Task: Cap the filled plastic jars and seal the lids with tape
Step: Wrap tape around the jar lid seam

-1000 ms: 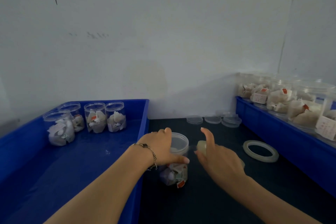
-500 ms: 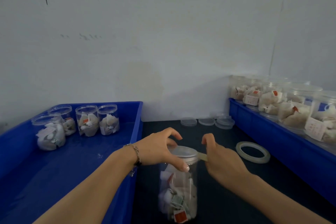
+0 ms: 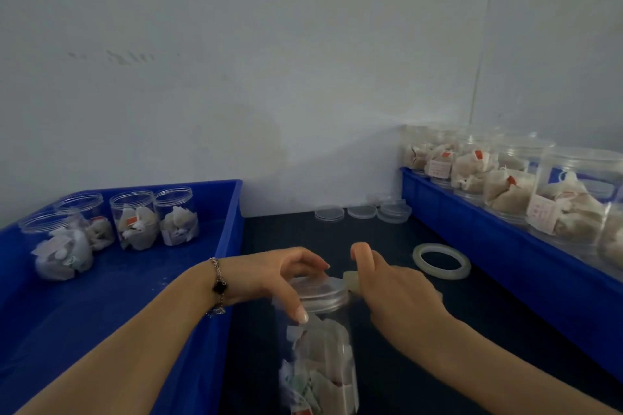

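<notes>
Dark table [image 3: 387,377] between two blue bins holds my capped jar [image 3: 318,344], near and middle. My left hand [image 3: 269,280] grips its lid [image 3: 320,291]. My right hand [image 3: 394,286] pinches a tape piece [image 3: 350,281] beside the lid.

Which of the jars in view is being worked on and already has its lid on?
The jar on the dark table between the two blue bins: the left hand holds its lid. The four jars in the left bin stand open.
</notes>
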A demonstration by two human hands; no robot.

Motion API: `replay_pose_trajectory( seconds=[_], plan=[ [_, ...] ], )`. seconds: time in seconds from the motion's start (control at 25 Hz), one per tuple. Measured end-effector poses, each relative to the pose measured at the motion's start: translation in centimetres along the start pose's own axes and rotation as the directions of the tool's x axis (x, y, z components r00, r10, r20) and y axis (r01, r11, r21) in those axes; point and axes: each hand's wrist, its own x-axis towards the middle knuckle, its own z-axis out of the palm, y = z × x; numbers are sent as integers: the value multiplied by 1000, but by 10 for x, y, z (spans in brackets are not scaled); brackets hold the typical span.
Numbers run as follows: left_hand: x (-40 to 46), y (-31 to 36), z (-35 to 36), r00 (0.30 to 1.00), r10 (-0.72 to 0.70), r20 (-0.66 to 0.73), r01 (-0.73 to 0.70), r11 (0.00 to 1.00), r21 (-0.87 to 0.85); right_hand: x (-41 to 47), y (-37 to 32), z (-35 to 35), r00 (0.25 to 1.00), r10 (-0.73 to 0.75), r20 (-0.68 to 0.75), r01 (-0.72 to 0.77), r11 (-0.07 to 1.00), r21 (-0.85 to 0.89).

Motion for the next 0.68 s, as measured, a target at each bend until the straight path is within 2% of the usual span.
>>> replay_pose_trajectory(
  seconds=[0.16, 0.28, 0.4, 0.48, 0.56, 0.68],
  plan=[
    [2, 3, 3, 994, -24, 104, 11, 993, 121, 4, -6, 10, 1000, -13, 18, 12, 999, 31],
    [-5, 10, 3, 995, -37, 92, 14, 971, 238, 7, -14, 18, 999, 32, -3, -32, 997, 63],
    [-13, 19, -1, 988, -142, 64, 98, 887, 451, 10, -19, 23, 995, 96, -30, -92, 988, 125],
    [-16, 23, 2, 986, -145, 84, 95, 895, 437, 10, -22, 23, 993, 105, -48, -98, 986, 139],
    [-14, 26, 14, 995, -98, -16, 96, 919, 381, 10, -25, 25, 994, 98, -57, -90, 988, 127],
    [-2, 20, 26, 983, -15, -182, 96, 889, 447, 13, -24, 29, 998, 65, -28, -60, 984, 169]
  ],
)
